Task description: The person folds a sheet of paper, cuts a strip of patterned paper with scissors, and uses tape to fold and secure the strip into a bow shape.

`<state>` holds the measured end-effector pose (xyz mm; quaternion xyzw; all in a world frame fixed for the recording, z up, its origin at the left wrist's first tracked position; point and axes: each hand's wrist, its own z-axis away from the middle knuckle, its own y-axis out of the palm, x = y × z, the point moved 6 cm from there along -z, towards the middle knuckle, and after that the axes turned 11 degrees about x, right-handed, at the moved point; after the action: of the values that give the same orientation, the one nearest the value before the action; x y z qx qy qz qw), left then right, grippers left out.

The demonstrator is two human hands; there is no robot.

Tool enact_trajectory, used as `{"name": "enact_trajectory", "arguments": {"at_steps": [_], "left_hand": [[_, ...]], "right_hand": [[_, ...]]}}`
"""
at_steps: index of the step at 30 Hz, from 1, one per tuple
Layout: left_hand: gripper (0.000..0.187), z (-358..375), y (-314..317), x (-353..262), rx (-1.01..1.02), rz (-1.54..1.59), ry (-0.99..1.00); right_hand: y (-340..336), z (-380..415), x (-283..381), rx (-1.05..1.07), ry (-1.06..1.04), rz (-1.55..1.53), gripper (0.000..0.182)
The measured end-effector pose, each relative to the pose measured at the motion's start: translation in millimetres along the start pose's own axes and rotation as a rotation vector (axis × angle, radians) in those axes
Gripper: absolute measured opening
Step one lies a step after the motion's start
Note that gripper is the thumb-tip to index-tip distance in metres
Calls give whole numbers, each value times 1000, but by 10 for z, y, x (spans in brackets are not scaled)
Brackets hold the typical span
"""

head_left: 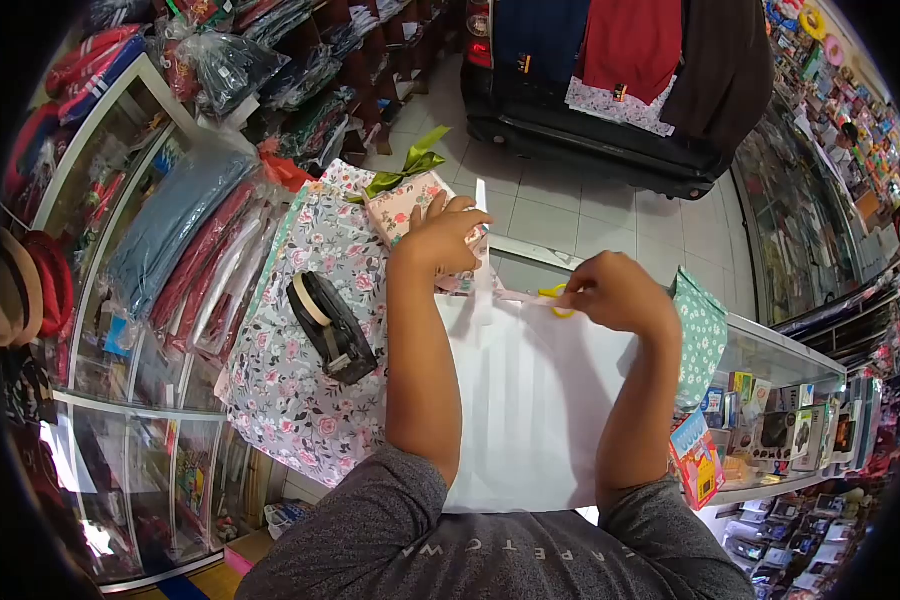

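My left hand [440,235] rests on a small floral box [395,210] with its fingers bent over the box's right edge. A green ribbon bow [410,165] stands at the box's top. My right hand [615,290] is closed, fingertips pinched on the end of a pale strip [530,300] that runs toward my left hand. Behind those fingertips shows a yellow loop [558,298]. Beneath both forearms lies a large white sheet [530,400]. A black tape dispenser [332,328] sits on floral paper [305,420] to the left.
Bagged clothes [180,220] lie on the glass case at left. A green flowered package [700,335] and a colourful box [697,460] are at right, by a glass counter [785,365]. Beyond the tiled floor stands a dark vehicle [590,150] with clothes draped over it.
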<state>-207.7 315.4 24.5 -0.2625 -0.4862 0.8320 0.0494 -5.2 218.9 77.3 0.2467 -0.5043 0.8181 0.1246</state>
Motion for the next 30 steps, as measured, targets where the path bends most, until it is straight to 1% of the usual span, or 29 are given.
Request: {"name": "enact_trajectory", "arguments": {"at_steps": [1,3,4,6,7,8,9,11,12,14,15,17,18,20,23,24,26,27,29,30], "left_hand": [[66,-12,0,17,0,-2,1],[58,-34,-25,41,-50,62,25],[47,-22,-40,33,-80,56,39],[44,-14,-64,26,-81,71,31],[41,-4,-76,26,-80,87,20],[38,18,-84,10,-108,85,44],[38,13,-90,-12,-106,82,45],[38,1,-128,-140,-154,42,140],[38,-24,-102,-175,-154,41,142],[38,-88,-4,-297,-108,63,208],[38,-70,-15,-386,-109,62,210],[35,-70,128,-437,172,-105,-24],[35,-107,164,-475,170,-105,-23],[33,-193,234,-453,187,-303,-158],[32,-135,196,-536,224,-292,-208],[32,-125,191,-526,225,-297,-207],[32,-94,129,-516,158,-175,-100],[32,-82,126,-485,156,-179,-99],[36,-82,84,-456,27,-86,-18],[36,-110,96,-429,26,-89,-17]], "right_hand": [[-76,76,-29,-39,-12,-22,13],[-206,233,-65,-134,-158,-139,11],[-257,308,-30,-137,-157,-139,11],[-399,458,-33,-223,-41,-166,14],[-400,475,-72,-225,-41,-168,14],[-435,511,-126,-287,-56,-149,15],[-468,548,-155,-349,-70,-130,17],[-487,585,-170,-372,-64,-122,19],[-506,606,-168,-386,-74,-147,20],[-537,632,-182,-404,-85,-170,21],[-557,655,-209,-435,-86,-185,18],[-588,692,-231,-468,-90,-198,15],[-607,721,-233,-484,-98,-213,15],[-647,780,-228,-504,-109,-229,15],[-655,845,-233,-494,-89,-236,14],[-658,860,-238,-502,-91,-238,14],[-671,884,-236,-514,-94,-241,13],[-680,893,-240,-526,-91,-297,13],[-688,903,-251,-540,-90,-355,13],[-696,913,-238,-557,-110,-329,13]]}}
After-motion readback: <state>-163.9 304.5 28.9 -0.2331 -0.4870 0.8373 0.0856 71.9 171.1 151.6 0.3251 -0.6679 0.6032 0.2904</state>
